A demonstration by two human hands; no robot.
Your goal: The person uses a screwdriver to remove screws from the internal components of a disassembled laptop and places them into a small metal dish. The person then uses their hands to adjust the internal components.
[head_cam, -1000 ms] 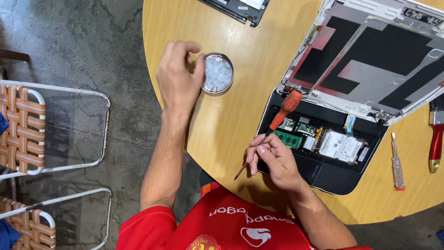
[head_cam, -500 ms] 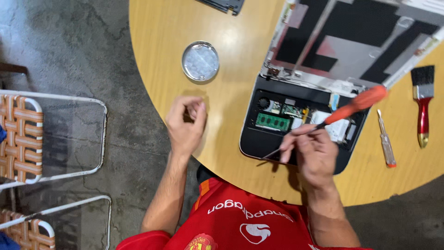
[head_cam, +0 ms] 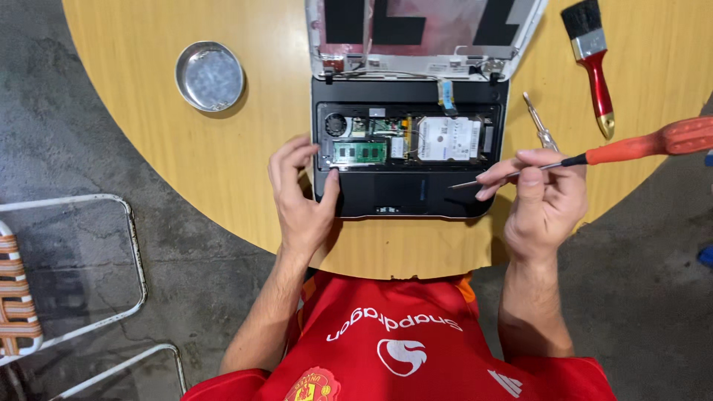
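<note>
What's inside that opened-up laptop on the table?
Inside the laptop sit a green memory board, a silver hard drive and a small round fan. The left hand covers the near-left corner, hiding what lies beneath.

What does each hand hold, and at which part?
Right hand pinches the red-handled screwdriver by its metal shaft. Left hand holds nothing; it rests on the opened laptop's left edge.
</note>
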